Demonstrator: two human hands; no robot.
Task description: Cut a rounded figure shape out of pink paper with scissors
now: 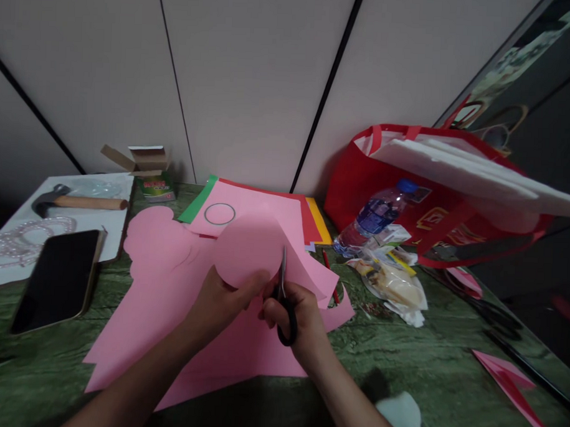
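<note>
My left hand (pixel 233 299) grips a piece of pink paper (pixel 249 243) by its lower edge, with the thumb on top. The paper's left side is cut to a round outline. My right hand (pixel 295 316) has its fingers in the black handles of a pair of scissors (pixel 284 282). Their blades point up and lie against the right part of the pink paper. Beneath both hands spread larger pink sheets (pixel 160 309), some with curved cut edges. A green ring outline (pixel 220 214) shows on a pink sheet behind.
On the left are a phone (pixel 58 280), a hammer (pixel 86 202), clear beads (pixel 31 239) and an open small box (pixel 155 183). To the right stand a water bottle (pixel 376 216), a food wrapper (pixel 395 279) and a red bag (pixel 356 172). A red pencil (pixel 326 260) lies by the paper.
</note>
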